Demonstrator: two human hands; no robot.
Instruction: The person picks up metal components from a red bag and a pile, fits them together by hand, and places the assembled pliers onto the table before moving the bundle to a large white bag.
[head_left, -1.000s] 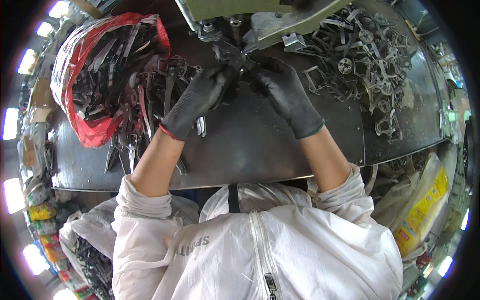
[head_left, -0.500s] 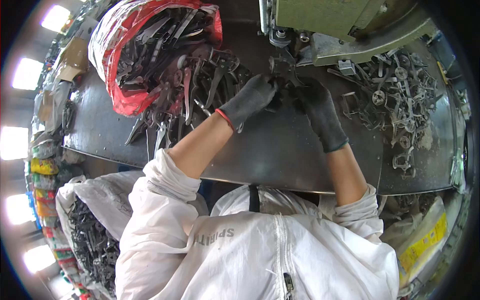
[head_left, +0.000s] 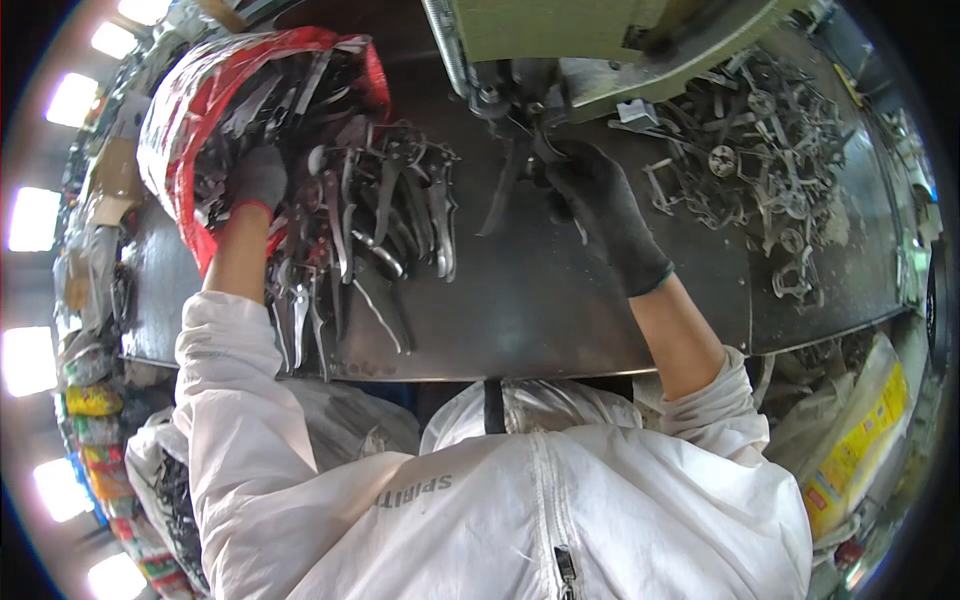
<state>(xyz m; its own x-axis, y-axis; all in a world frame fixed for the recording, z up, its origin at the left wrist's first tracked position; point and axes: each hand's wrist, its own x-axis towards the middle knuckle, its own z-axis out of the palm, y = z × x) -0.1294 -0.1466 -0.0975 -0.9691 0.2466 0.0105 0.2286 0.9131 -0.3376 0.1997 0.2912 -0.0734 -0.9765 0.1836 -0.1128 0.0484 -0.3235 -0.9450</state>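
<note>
Dark metal tool (head_left: 507, 187), long and slim, lies toward the far middle of the bench (head_left: 470, 320), one leg slanting down to the left. Nearest comes the wearer's white jacket (head_left: 490, 510), then, below the bench's edge on the right, a clear bag with a yellow panel (head_left: 862, 440). On the bench's left side many loose metal handles (head_left: 333, 215) lie overlapping. Past them the gloved left hand (head_left: 258, 178) reaches into a red-rimmed bag (head_left: 183, 170) of dark parts; its fingers are hidden, so I cannot tell its grip. The gloved right hand (head_left: 603, 200) has its fingers curled around the tool's right part, pinching it. Farther right sprawls a heap of metal brackets (head_left: 775, 150), and at the far edge a green machine (head_left: 560, 30) overhangs the tool
</note>
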